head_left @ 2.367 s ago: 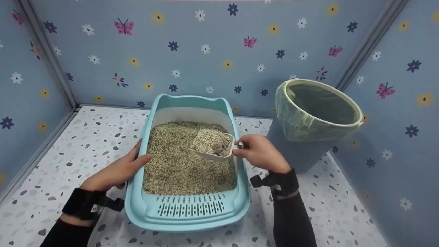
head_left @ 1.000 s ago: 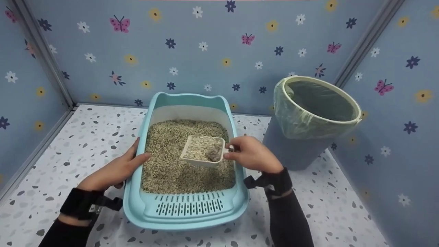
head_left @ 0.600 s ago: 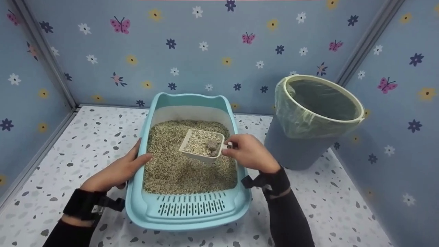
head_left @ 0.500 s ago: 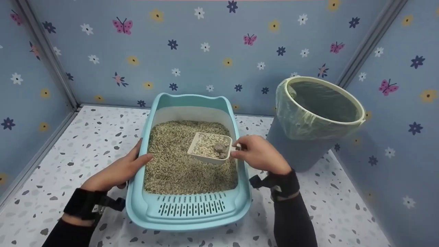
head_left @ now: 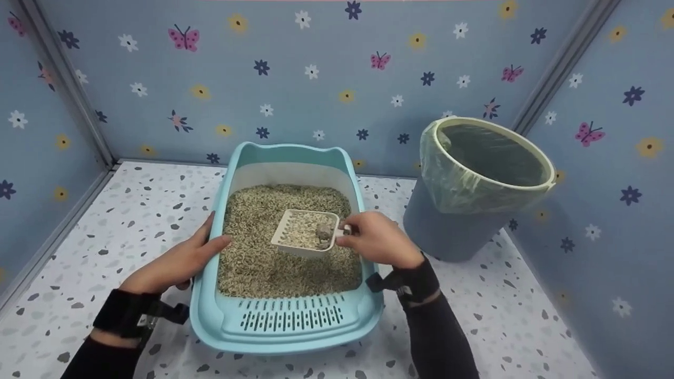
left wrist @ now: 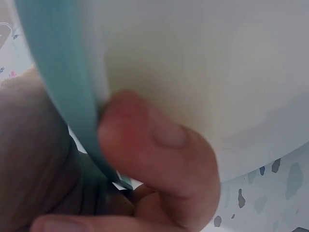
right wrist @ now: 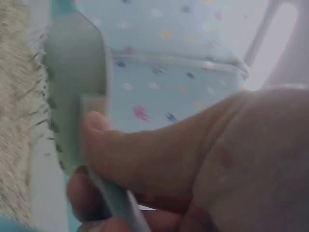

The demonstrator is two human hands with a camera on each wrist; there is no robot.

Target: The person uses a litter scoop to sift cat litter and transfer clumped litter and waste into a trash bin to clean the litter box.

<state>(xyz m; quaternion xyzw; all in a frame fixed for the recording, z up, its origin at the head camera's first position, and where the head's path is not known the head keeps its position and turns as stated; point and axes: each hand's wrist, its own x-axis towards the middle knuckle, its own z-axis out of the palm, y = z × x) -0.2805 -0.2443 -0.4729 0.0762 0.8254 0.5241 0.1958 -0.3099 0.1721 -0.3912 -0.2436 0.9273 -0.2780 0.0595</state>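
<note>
My right hand (head_left: pixel 380 238) pinches the short handle of a white litter scoop (head_left: pixel 278 231), held level above the litter (head_left: pixel 279 273). Pale pellets and a grey clump (head_left: pixel 324 231) lie in the scoop, the clump near the handle end; slots show along its far and left edges. In the right wrist view, thumb and curled fingers clasp the scoop's handle (right wrist: pixel 118 203). My left hand (head_left: pixel 176 261) grips the left rim of the blue litter box (head_left: pixel 287 339). The left wrist view shows a bent finger (left wrist: pixel 159 150) hooked under that rim (left wrist: pixel 63 77).
A grey-blue bin (head_left: pixel 447 226) with a pale liner folded over its rim (head_left: pixel 463 197) stands right of the box. Flowered panels (head_left: pixel 316 47) enclose the speckled white floor (head_left: pixel 163 195) at the back and both sides. The box's front ledge is slotted.
The scoop has moved left and right over the litter and is now further left. The heap of pellets in it has shrunk, baring its slots. My left hand has kept its hold.
</note>
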